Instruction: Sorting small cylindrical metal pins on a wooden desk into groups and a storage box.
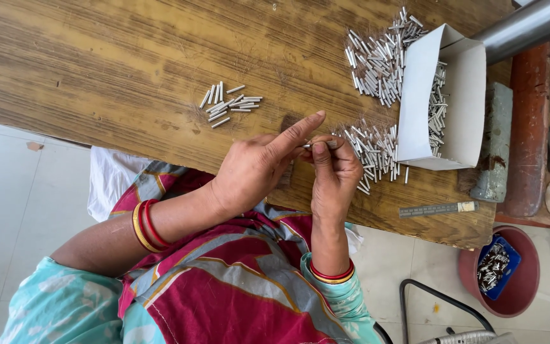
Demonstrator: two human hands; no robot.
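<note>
Over the wooden table (128, 57), my two hands meet at its near edge. My right hand (335, 175) pinches a small silver metal pin (321, 145) between thumb and fingers. My left hand (256, 169) grips the same pin from the other side, its index finger stretched out straight. Just right of my hands lies a loose pile of similar pins (373, 153). A small, neater group of pins (227, 105) lies to the left, apart from my hands.
A white cardboard box (415, 95) lies open on its side with pins in it, and a larger pin heap (380, 54) sits behind it. A metal ruler (437, 209) lies near the table edge. A red tub (529, 280) with a blue tray of metal parts stands on the floor at right.
</note>
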